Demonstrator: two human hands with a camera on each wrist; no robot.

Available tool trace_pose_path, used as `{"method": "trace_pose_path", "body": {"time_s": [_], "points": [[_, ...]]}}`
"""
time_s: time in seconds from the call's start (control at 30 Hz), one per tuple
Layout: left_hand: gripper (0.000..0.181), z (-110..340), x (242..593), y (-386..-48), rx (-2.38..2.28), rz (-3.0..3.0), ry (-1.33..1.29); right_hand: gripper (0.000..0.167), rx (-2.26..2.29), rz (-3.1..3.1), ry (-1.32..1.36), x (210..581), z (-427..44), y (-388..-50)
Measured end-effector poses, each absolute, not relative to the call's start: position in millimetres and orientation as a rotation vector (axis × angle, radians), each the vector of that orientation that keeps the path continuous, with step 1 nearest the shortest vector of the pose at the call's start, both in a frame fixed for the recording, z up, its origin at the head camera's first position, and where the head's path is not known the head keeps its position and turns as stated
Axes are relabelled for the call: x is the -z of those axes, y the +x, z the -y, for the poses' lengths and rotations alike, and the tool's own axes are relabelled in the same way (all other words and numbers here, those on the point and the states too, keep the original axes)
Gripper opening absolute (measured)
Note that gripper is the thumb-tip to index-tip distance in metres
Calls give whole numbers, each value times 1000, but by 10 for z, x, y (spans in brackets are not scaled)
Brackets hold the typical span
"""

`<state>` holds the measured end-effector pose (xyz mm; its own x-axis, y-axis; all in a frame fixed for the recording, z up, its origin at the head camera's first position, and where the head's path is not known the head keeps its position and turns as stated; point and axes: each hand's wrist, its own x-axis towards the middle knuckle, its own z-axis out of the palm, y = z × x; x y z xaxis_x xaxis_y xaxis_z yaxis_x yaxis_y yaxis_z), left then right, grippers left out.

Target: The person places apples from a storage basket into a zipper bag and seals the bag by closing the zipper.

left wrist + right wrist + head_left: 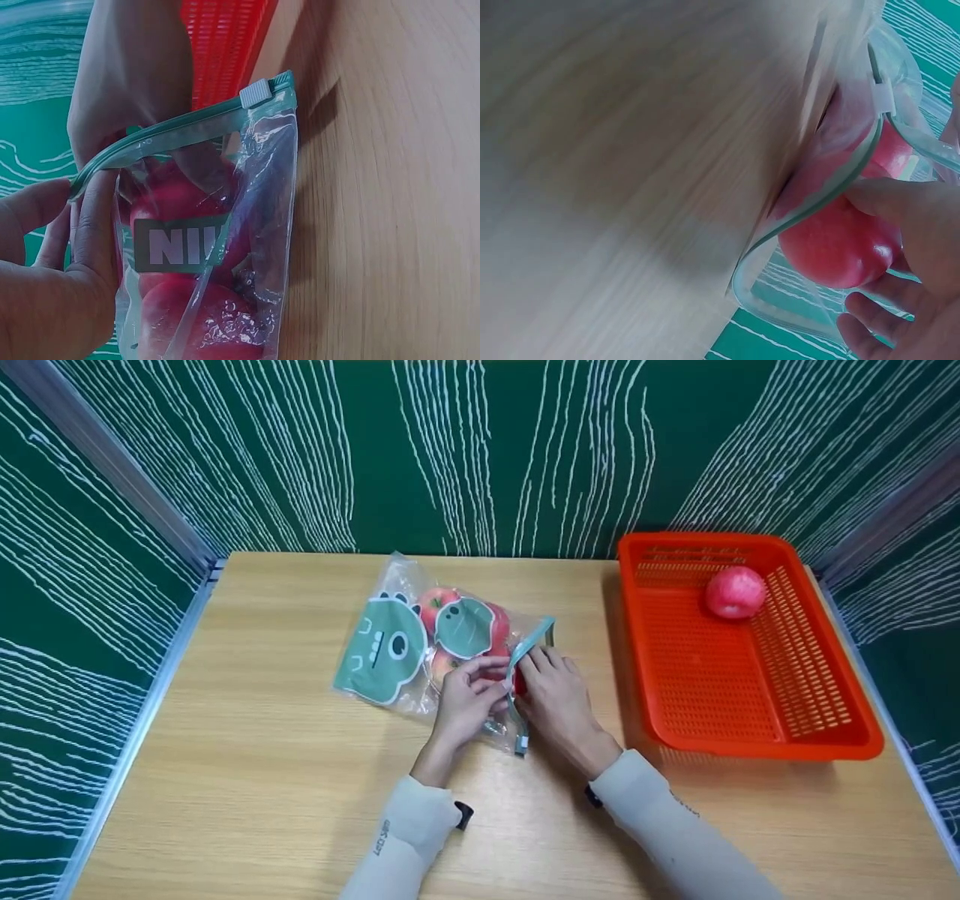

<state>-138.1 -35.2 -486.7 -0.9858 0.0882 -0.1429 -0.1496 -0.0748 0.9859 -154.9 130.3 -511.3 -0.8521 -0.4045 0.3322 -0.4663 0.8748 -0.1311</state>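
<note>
A clear zip bag (pixel 382 652) with green monster prints lies on the table, several red apples (pixel 440 606) inside it. My left hand (pixel 469 697) pinches the bag's green zip edge (pixel 161 133) between thumb and fingers and keeps the mouth apart. At that mouth my right hand (pixel 559 697) grips a red apple (pixel 836 244), thumb on top and fingers below; the apple is within the opening, as the right wrist view shows. The white zip slider (pixel 255 94) sits near one end of the zip. From the head view the right fingertips are mostly hidden.
An orange-red plastic basket (pixel 712 690) stands to the right, with one apple (pixel 736 592) near its far right corner. Green panels with white lines (pixel 517 457) enclose the wooden table (pixel 247 735) at the back and sides.
</note>
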Motion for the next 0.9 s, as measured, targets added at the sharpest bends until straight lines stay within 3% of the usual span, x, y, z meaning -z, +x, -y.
{"method": "trace_pose_path", "body": {"time_s": [0.9], "points": [[34, 368, 4904, -1371, -2244, -1990, -25, 80, -451, 2804, 630, 5126, -1498, -1453]]}}
